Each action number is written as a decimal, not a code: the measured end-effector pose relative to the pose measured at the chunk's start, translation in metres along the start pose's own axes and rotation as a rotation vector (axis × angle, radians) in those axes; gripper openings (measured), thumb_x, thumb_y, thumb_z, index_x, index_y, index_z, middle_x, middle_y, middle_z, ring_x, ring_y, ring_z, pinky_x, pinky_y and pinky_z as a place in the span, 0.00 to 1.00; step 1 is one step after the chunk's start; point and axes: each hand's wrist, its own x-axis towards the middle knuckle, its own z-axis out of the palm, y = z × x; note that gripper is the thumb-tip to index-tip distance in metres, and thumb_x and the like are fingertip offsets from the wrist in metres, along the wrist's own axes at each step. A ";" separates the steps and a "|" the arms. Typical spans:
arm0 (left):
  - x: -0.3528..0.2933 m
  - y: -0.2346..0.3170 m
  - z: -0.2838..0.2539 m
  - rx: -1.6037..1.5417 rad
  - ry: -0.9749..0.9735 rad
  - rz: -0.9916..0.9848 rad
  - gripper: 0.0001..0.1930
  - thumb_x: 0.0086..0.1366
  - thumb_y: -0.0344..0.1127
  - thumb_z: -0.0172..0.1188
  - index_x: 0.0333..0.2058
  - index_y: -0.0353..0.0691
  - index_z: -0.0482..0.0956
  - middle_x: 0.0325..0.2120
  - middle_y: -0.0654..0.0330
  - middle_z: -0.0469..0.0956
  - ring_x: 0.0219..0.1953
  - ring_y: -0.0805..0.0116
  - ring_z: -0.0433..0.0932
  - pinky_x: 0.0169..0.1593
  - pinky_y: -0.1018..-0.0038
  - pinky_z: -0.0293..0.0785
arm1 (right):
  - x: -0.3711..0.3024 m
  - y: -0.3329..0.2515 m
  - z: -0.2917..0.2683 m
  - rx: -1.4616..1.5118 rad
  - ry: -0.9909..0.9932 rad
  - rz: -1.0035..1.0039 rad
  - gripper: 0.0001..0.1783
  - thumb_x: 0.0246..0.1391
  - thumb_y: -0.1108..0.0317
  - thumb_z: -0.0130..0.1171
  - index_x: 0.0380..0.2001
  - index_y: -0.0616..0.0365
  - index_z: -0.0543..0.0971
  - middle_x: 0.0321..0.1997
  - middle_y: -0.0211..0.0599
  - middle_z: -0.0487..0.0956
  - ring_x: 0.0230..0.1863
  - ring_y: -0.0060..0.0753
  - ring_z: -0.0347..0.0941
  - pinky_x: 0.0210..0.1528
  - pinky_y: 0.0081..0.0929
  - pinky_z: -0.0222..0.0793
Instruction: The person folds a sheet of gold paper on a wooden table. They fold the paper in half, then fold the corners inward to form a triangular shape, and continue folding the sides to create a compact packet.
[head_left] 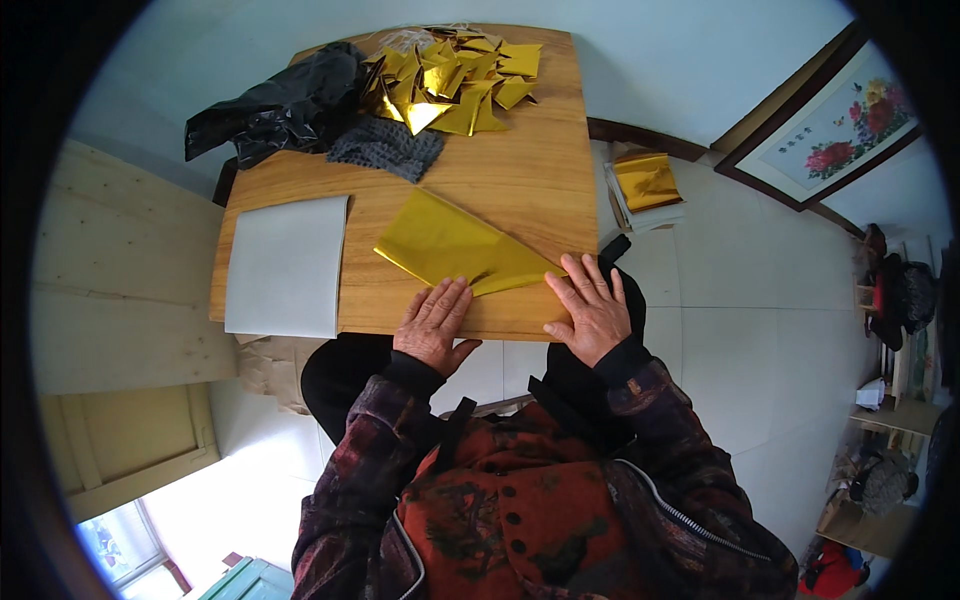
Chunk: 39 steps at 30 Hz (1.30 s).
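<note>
The foil sheet (450, 238) lies on the worktop (530, 180) just beyond the left fingers (440, 302) and to the left of the right fingers (582, 280). The left fingers are laid flat, almost side by side, their tips at the sheet's near edge; the right fingers are fanned wide, touching its narrow right end. Neither set curls round anything, so contact seems to be by downward pressure alone.

That is the likeliest weak point: if the two sets press unequally, the sheet could pivot and its edges drift out of line. A dark crease (483, 274) shows at the near edge, between the fingers (whether it is a dent or a shadowed fold, I cannot tell); rubbing across it might set a wrinkle for good. Thin foil would probably tear if the right fingers dragged hard at the narrow end.

The edge of the worktop runs close on the near side of the left fingers, so a pull toward the body could bring the sheet over it. Far beyond both sets of fingers, the loose pile of folded gold pieces (450, 85) could slide if knocked.
</note>
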 end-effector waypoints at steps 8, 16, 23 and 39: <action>0.000 -0.002 0.004 -0.001 0.029 0.003 0.39 0.49 0.39 0.70 0.62 0.42 0.66 0.65 0.60 0.63 0.67 0.62 0.61 0.68 0.60 0.56 | -0.010 0.014 0.004 -0.042 0.046 0.108 0.35 0.55 0.45 0.58 0.65 0.42 0.66 0.74 0.26 0.55 0.75 0.45 0.44 0.70 0.62 0.40; 0.001 -0.002 0.006 0.038 0.047 0.007 0.38 0.47 0.34 0.68 0.61 0.42 0.67 0.64 0.60 0.65 0.66 0.62 0.62 0.67 0.60 0.57 | -0.020 0.016 -0.006 -0.010 0.266 0.199 0.30 0.53 0.57 0.62 0.58 0.55 0.70 0.68 0.40 0.63 0.68 0.52 0.55 0.66 0.54 0.52; 0.001 -0.001 0.006 0.035 0.032 0.009 0.39 0.48 0.35 0.68 0.61 0.41 0.66 0.64 0.59 0.64 0.67 0.61 0.61 0.68 0.59 0.55 | -0.032 -0.058 -0.012 0.469 0.197 0.010 0.16 0.51 0.68 0.61 0.43 0.60 0.75 0.41 0.46 0.78 0.44 0.50 0.75 0.45 0.39 0.72; 0.008 0.001 0.003 -0.051 -0.010 -0.044 0.33 0.56 0.43 0.66 0.59 0.39 0.69 0.62 0.56 0.65 0.65 0.55 0.61 0.66 0.58 0.55 | 0.017 -0.028 0.002 0.988 -0.005 0.370 0.27 0.59 0.68 0.57 0.61 0.60 0.66 0.57 0.45 0.74 0.36 0.23 0.75 0.36 0.23 0.73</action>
